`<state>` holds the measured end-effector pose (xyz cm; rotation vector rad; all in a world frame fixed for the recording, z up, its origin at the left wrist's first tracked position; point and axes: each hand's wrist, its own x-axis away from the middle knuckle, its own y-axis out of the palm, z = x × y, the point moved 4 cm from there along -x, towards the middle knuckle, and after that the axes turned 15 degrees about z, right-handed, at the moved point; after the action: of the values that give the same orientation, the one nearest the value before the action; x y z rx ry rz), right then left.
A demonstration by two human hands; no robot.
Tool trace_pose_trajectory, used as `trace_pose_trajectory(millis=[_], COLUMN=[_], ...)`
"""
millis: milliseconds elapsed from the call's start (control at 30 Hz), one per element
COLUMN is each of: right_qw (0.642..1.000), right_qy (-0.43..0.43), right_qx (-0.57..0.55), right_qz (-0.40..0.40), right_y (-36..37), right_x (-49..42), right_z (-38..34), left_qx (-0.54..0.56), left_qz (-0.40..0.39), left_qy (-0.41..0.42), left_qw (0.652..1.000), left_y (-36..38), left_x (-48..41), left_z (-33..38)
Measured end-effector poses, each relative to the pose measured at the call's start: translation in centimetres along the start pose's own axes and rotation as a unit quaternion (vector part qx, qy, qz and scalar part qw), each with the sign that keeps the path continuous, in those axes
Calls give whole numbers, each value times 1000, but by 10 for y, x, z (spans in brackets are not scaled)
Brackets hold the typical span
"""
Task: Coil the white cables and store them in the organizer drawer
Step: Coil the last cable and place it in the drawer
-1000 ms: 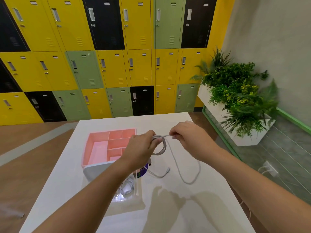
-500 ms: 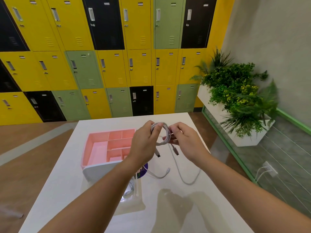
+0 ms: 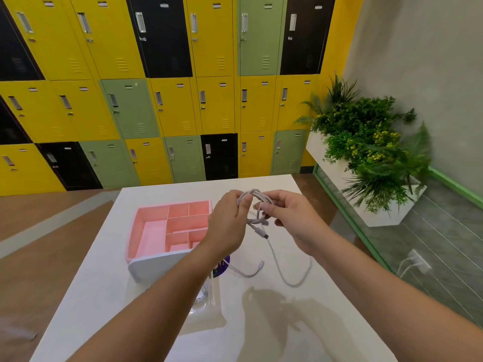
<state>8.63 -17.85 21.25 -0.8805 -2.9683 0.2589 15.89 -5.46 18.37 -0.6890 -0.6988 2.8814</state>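
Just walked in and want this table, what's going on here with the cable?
A person is coiling a white cable above the table. The left hand grips the small coil, and the right hand pinches it from the other side. One plug dangles below the coil, and a loose tail hangs down to the table. The pink organizer drawer sits left of the hands, with no cable in the compartments that show. A second cable end lies on the table.

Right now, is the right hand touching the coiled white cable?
Touching. The head view shows the right hand pinching the coiled white cable, which the left hand grips.
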Motion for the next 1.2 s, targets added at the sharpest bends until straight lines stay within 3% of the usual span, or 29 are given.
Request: trace_pose_trajectory(millis=[100, 233, 400, 500, 633, 767, 967, 1100, 1200], right_qw=[998, 991, 985, 970, 930, 926, 911, 893, 893], right_qy=[0, -8, -14, -82, -221, -250, -270, -309, -299], right_qx=[59, 128, 155, 225, 289, 282, 311, 322, 329], right_qz=[-24, -35, -68, -39, 48, 22, 36, 63, 68], right_y=[-2, -2, -2, 0, 1, 12, 13, 12, 11], right_x=[-3, -5, -5, -4, 8, 18, 17, 13, 9], right_z=[1, 3, 1, -2, -5, 3, 23, 21, 19], left_qx=[-62, -254, -323, -342, -392, -409, -262, -74, -66], left_qz=[7, -23, -78, -68, -58, -73, -182, -210, -201], left_qy=[87, 237, 281, 292, 271, 243, 82, -55, -42], left_qw=[994, 937, 900, 891, 877, 877, 944, 973, 976], left_y=[-3, -6, -7, -7, -5, -2, 1, 1, 6], left_x=[0, 4, 0, -1, -1, 0, -8, -6, -4], left_z=[3, 16, 18, 16, 9, 7, 8, 6, 7])
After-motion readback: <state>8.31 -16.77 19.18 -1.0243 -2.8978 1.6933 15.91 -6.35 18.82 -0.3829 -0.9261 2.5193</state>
